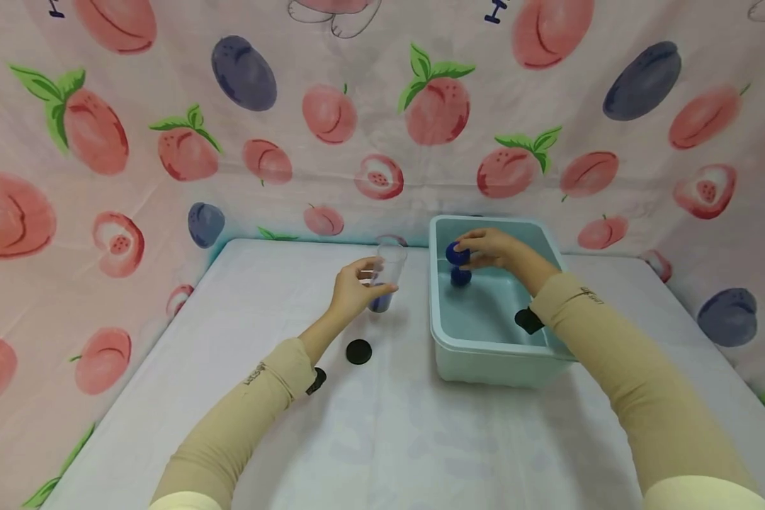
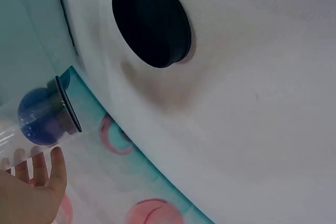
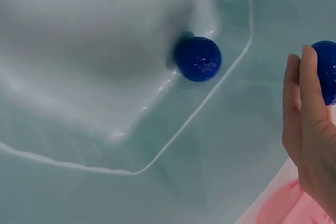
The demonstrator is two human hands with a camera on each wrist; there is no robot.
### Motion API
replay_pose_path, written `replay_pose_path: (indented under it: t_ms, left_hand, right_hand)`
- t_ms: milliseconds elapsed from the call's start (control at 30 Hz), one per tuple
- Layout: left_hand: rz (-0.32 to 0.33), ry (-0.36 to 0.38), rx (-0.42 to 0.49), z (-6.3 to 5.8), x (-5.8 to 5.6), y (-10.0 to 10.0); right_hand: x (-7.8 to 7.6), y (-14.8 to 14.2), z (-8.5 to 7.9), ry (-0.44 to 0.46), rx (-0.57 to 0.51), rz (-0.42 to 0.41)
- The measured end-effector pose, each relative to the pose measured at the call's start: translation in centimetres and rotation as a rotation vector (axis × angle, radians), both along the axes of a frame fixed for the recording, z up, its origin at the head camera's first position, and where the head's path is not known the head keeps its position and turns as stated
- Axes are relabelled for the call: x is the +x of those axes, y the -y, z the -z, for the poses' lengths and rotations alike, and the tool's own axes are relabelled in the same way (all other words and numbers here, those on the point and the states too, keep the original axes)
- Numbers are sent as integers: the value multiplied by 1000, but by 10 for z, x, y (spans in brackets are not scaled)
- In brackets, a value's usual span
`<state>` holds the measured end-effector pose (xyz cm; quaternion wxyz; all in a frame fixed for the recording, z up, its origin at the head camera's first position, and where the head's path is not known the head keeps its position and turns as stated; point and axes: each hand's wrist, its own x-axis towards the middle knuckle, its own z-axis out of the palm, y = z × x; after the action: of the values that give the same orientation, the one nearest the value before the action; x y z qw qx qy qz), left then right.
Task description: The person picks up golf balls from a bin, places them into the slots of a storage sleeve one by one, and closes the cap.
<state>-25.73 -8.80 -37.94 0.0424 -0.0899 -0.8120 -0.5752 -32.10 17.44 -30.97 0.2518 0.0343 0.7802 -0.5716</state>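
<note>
My left hand [image 1: 352,289] grips a clear plastic tube [image 1: 392,262], which stands tilted above the table. In the left wrist view, a blue ball [image 2: 38,114] sits inside the tube by its black end cap [image 2: 67,104]. My right hand [image 1: 494,248] holds a blue golf ball [image 1: 457,253] over the pale green plastic bin [image 1: 484,346]. Another blue golf ball [image 3: 198,59] lies at the bottom of the bin, near a corner. A black round cap [image 1: 359,352] rests on the table, nearer me than the tube.
The bin stands on the right part of the white-covered table [image 1: 382,439], its walls rising around the ball inside. Behind the table hangs a fruit-printed cloth [image 1: 370,64]. Dark wrist cameras [image 1: 529,321] are worn at both sleeves.
</note>
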Motion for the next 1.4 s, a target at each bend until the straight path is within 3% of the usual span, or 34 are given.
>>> replay_pose_path:
  t_ms: [333,667,833,967,1200,1400]
  left_hand:
    - [6,-27,-7,-3,-4,-5]
    - [-8,-46,-79,-10,-9,-15]
    - [-16,-115,-121,-11,-10,-18]
    - [-19,-156,-150,-14,-11,-20]
    - [-7,-105,-111,-18,-12,-23]
    - [-2,-122,-91,-19,-13,-25]
  right_hand:
    - [8,-3,-14,7,-121,46]
    - [17,0,-33,57,-295,69]
    - [22,3,-42,70,-358,79]
    - [26,9,-45,47,-359,72]
    - [29,23,-44,28,-313,43]
    - [32,25,-45,12,-309,41]
